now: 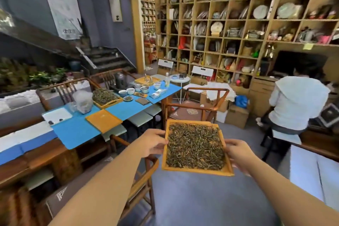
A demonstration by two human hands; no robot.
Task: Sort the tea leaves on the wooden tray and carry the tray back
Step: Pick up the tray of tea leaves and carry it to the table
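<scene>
**Tray of tea leaves, in transit between both hands**

Item: wooden tray (227, 170), square, raised rim, held in the air over the floor, well apart from the worktop (77, 130) at left. It tilts slightly toward the camera.

Contents: tea leaves (195, 146), dark with pale strands, spread in a fairly even layer across the whole tray bed. None seen spilled over the rim.

Grip, left hand (153, 142): fingers curled onto the tray's left edge, thumb over the rim.

Grip, right hand (236, 152): wrapped on the right edge, thumb on top, fingers going underneath and mostly hidden.

Surroundings: a blue cloth on the worktop carries a second tray heaped with leaves (106, 96), an empty flat tray (103, 120), and cups (130, 90). A seated person in white (297, 104) is at right, before the wall shelving (238, 14).

Progress, as judged: the even layer suggests sorting is finished or nearly so; carrying is under way. Remaining: reach the destination, which cannot be identified here, and set the tray down level.
</scene>
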